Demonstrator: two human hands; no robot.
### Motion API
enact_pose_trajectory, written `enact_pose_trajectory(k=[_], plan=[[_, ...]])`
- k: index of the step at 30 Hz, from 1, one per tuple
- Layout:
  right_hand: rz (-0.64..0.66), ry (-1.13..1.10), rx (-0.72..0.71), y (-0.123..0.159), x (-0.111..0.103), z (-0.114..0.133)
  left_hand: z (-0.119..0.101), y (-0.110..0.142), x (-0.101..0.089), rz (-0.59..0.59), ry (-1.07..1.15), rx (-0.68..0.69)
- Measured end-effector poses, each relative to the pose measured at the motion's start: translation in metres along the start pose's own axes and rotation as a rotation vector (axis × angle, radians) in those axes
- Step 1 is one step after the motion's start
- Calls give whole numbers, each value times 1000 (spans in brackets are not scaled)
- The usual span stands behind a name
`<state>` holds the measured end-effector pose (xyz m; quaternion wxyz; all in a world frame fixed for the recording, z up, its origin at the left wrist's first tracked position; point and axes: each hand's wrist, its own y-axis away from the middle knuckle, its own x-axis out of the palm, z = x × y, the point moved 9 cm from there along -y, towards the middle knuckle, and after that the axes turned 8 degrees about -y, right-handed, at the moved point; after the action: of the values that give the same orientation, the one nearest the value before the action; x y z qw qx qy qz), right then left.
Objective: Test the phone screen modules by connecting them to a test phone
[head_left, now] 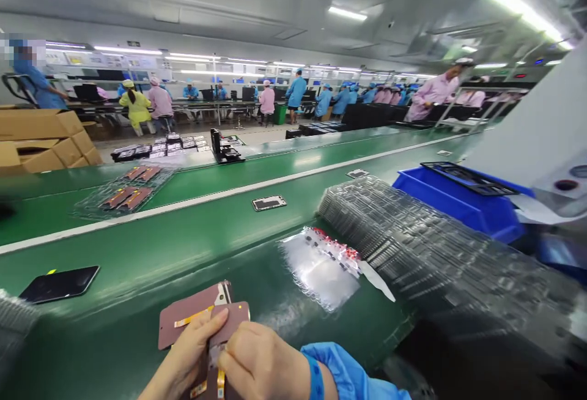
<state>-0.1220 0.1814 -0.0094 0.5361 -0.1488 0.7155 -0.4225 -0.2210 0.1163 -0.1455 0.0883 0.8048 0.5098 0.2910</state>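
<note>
My left hand [192, 345] grips a phone display panel [236, 313], brown-backed with an orange flex cable, its thumb pressed on the upper face. My right hand [266, 360], in a blue sleeve and blue wristband, is closed over the same panel, fingers curled and pinched at its middle. A small pale, see-through patch shows by these fingertips; what they pinch is hidden. Just left of the held panel, and partly behind it, lies another brown display panel [170, 326] with an orange flex cable. Lower parts of both hands run out of the frame.
A glossy black phone screen [62, 284] lies at left. Shiny film sheets with red tabs [321, 271] lie ahead, near stacked transparent trays [426, 235] and a blue bin [458, 204]. Farther off are a phone frame [268, 203] and a tray of brown panels [103, 204]. Co-workers sit and stand beyond.
</note>
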Motion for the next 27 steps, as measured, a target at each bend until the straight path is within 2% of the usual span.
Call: enact_pose_trajectory(k=[2,4,7,10,13,16,18,20,23,27], plan=[[28,-53,-13,-1,-10,7,-12,-12,-17,-85,-70,69],[14,-164,18,-1,-28,8,-21,-20,-35,-167,-125,72],[-157,-331,148,6,-70,-9,-31,-26,-54,-239,-145,29],[-324,-395,381,25,-104,-53,-39,-24,-64,-279,-111,21],[-446,-309,686,60,-128,-123,-42,-13,-75,-382,-93,24],[-478,-245,1143,123,-125,-211,-45,0,-81,-435,-117,40],[-458,-174,1279,159,-118,-256,-48,7,-78,-401,-145,57],[-426,-74,1368,190,-111,-288,-51,15,-74,-362,-152,71],[-379,52,1456,221,-102,-309,-58,29,-64,-314,-120,92],[-407,93,1475,225,-101,-303,-73,41,-49,-281,-78,122]])
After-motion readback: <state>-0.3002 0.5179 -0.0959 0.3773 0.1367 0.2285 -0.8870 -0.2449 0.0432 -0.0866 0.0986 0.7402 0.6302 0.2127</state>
